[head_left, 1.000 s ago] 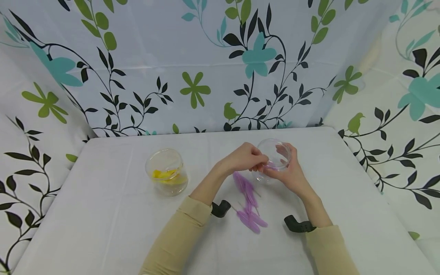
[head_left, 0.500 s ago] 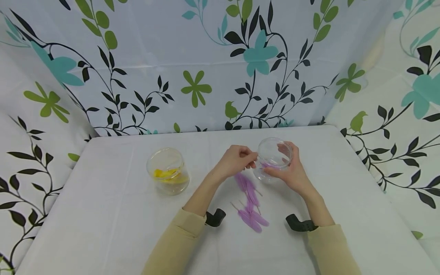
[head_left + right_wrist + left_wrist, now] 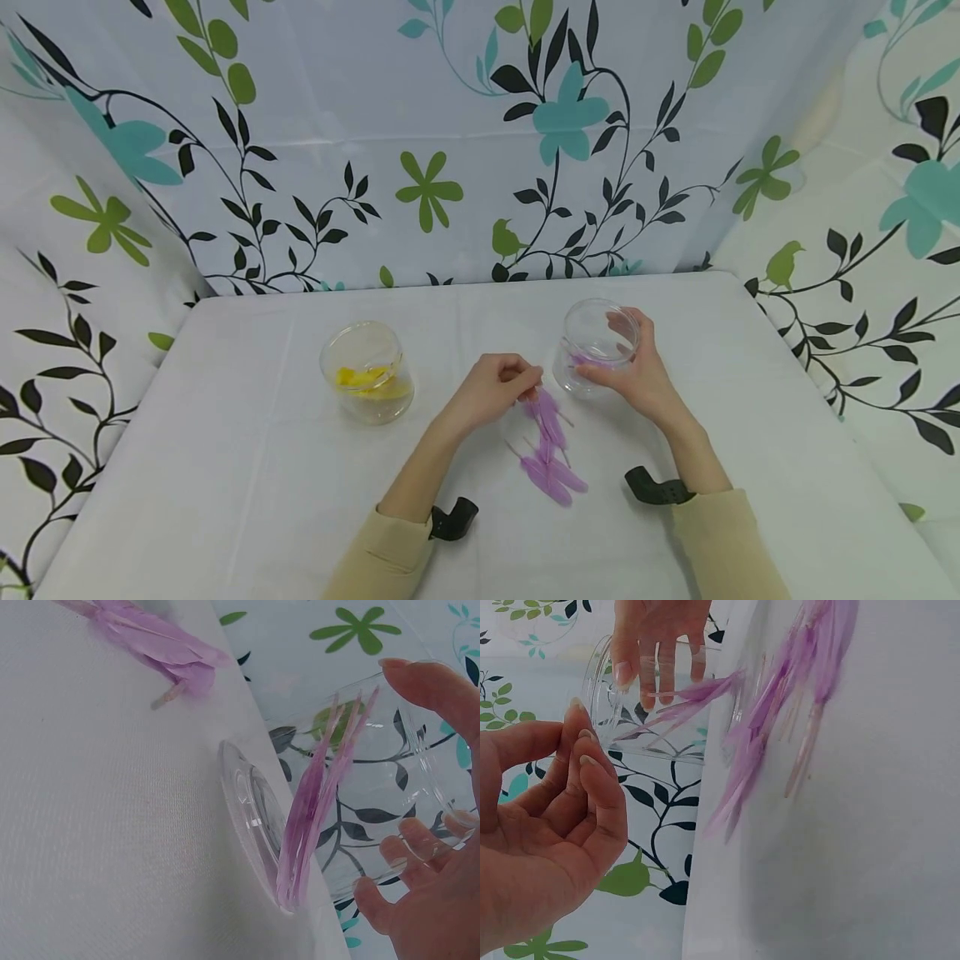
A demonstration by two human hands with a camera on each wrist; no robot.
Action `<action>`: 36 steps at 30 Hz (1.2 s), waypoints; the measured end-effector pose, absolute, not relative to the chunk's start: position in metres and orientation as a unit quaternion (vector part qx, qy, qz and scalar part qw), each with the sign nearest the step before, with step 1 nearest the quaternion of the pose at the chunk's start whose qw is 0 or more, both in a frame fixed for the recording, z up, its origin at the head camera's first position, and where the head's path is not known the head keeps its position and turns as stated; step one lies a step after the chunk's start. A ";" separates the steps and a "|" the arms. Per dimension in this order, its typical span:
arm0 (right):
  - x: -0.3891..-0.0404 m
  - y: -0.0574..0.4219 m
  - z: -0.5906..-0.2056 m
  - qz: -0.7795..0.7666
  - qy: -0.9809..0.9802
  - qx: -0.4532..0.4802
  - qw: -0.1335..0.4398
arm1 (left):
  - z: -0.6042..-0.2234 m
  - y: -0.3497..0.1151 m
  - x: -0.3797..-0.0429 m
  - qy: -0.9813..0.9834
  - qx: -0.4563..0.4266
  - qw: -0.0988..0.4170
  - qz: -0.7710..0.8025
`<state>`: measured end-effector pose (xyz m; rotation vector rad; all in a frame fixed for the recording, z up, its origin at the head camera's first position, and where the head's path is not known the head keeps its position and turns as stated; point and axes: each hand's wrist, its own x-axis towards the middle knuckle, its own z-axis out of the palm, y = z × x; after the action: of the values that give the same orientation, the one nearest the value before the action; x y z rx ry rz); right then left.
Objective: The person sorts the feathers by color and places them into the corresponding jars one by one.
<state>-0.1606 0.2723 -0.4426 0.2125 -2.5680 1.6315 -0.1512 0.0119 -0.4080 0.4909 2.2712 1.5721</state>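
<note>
My right hand (image 3: pixel 641 371) grips a clear glass jar (image 3: pixel 572 377) around its side, thumb near the rim. Inside the jar stand a few purple feathers (image 3: pixel 306 817), seen in both wrist views. Several loose purple feathers (image 3: pixel 553 475) lie on the table in front of the jar. My left hand (image 3: pixel 491 387) hovers just over the far end of these feathers, to the left of the jar. In the left wrist view its thumb and curled fingertips (image 3: pixel 577 705) meet, and nothing shows between them.
Another clear glass jar (image 3: pixel 386 412) stands on the table to the left, with yellow pieces (image 3: pixel 363 379) inside. White cloth covers the table (image 3: pixel 247 467). Behind and beside it hangs a leaf-patterned curtain (image 3: pixel 315 125).
My left hand has drawn back from the jar's rim, moving left and nearer to me, over the loose feathers. My right hand keeps the jar in nearly the same place.
</note>
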 end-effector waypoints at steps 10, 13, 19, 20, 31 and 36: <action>-0.163 0.274 -0.442 0.544 -0.835 0.067 0.048 | -0.419 -0.011 -0.136 0.800 0.177 0.195 0.540; -0.162 0.274 -0.441 0.545 -0.834 0.067 0.047 | -0.422 -0.017 -0.136 0.806 0.185 0.207 0.523; -0.160 0.272 -0.439 0.544 -0.835 0.067 0.045 | -0.430 -0.029 -0.136 0.827 0.188 0.227 0.479; -0.160 0.272 -0.439 0.544 -0.835 0.067 0.044 | -0.431 -0.030 -0.136 0.832 0.190 0.229 0.468; -0.160 0.272 -0.440 0.543 -0.836 0.068 0.041 | -0.443 -0.029 -0.135 0.859 0.224 0.237 0.395; -0.160 0.271 -0.440 0.546 -0.834 0.073 0.041 | -0.443 -0.029 -0.133 0.864 0.244 0.226 0.376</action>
<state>-0.1598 0.2713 -0.4397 0.2236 -2.5536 1.6704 -0.1326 -0.0288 -0.4430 0.6737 2.3830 1.0376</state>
